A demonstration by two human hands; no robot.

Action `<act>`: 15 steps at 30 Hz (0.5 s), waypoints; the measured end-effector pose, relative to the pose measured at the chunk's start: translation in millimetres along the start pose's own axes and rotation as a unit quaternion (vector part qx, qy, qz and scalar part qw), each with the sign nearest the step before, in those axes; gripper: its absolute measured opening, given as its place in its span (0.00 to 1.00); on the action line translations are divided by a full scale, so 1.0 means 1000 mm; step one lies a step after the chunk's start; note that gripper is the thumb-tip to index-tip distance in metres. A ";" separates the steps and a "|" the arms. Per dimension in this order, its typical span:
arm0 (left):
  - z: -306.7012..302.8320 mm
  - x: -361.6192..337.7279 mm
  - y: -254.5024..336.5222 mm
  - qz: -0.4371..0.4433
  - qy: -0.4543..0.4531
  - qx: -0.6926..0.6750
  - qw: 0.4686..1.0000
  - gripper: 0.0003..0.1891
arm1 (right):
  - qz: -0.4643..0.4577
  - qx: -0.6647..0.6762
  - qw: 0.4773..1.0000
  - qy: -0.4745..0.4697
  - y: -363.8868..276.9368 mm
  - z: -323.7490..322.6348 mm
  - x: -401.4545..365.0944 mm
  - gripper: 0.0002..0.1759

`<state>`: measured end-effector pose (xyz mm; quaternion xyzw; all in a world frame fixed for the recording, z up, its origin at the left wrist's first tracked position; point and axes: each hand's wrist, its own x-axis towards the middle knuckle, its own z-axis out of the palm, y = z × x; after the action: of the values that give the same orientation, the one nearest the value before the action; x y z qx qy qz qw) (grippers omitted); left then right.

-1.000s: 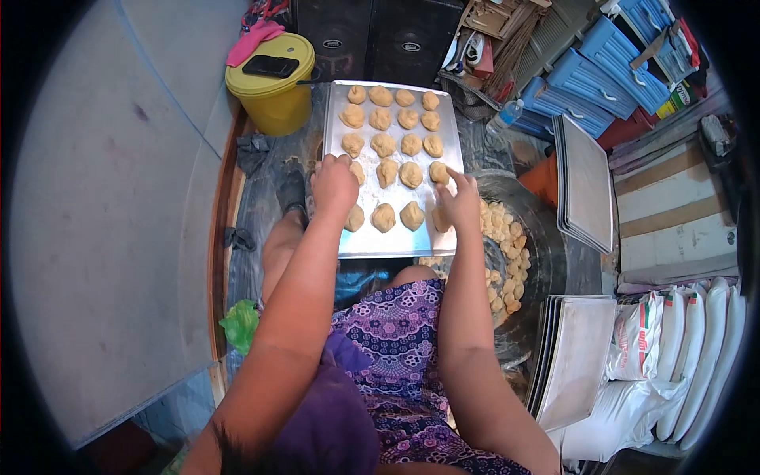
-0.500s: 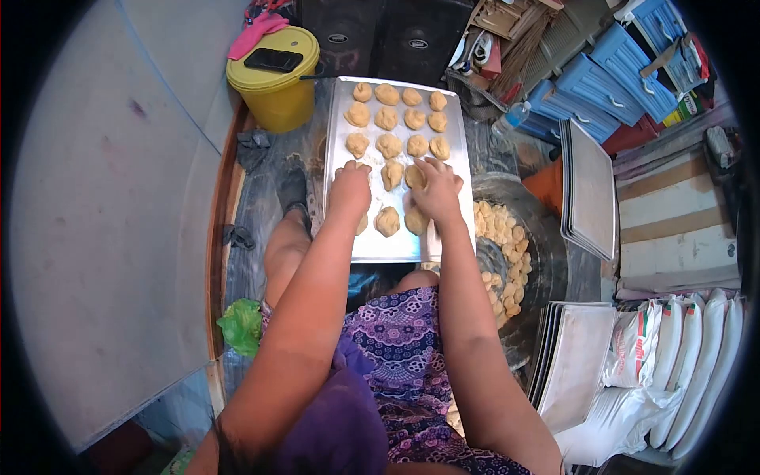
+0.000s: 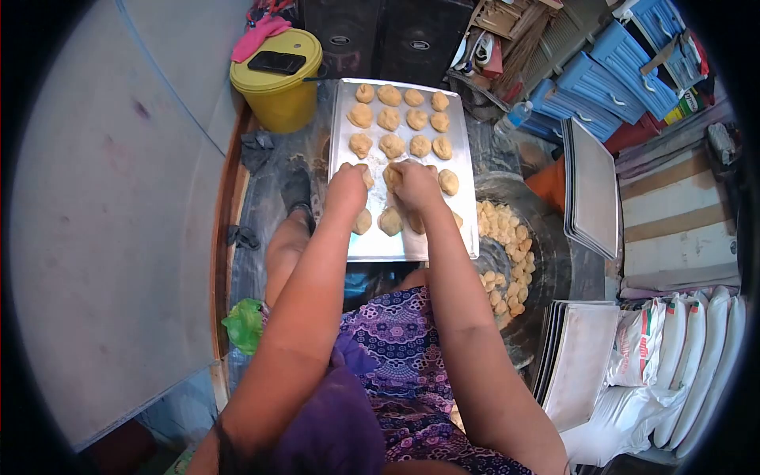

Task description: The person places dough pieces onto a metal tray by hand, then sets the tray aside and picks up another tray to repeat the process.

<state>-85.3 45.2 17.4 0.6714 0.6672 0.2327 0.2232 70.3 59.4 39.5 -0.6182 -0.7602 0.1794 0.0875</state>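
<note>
A metal baking tray (image 3: 467, 237) lies across my lap, bearing rows of pale dough balls (image 3: 391, 146). My left hand (image 3: 348, 191) is closed at the tray's left side, its fingertips against a dough ball (image 3: 367, 177) in the fourth row. Beside it, my right hand (image 3: 416, 187) curls its fingers around another dough ball (image 3: 389, 177) in the same row. The wrist and fingers of my right hand partly cover the dough behind and below it.
At right, a large round basin (image 3: 546, 269) holds many small dough pieces. Stacked trays (image 3: 582, 356) stand beyond it, near white sacks (image 3: 697, 356). A yellow bucket (image 3: 281, 99) with a phone (image 3: 276, 62) on its lid is at upper left. A water bottle (image 3: 514, 116) stands behind the basin.
My right hand has moved left, from the third dough ball of the fourth row to the second, uncovering a ball at the right. My left hand stays nearly in place.
</note>
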 end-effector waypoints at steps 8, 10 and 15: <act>-0.005 -0.003 -0.001 0.001 -0.035 0.005 0.999 0.19 | -0.037 -0.054 0.998 -0.010 -0.002 0.015 -0.011 0.22; -0.003 -0.002 -0.003 0.008 -0.042 0.017 0.999 0.19 | -0.032 -0.153 0.988 0.014 -0.006 0.030 -0.014 0.27; -0.004 -0.002 -0.002 0.025 -0.066 0.044 0.997 0.16 | -0.013 -0.192 0.981 -0.010 -0.009 0.038 -0.008 0.29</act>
<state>-89.5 42.8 18.9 0.7110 0.6436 0.1637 0.2311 50.1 43.7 8.9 -0.6117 -0.7894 0.0348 -0.0380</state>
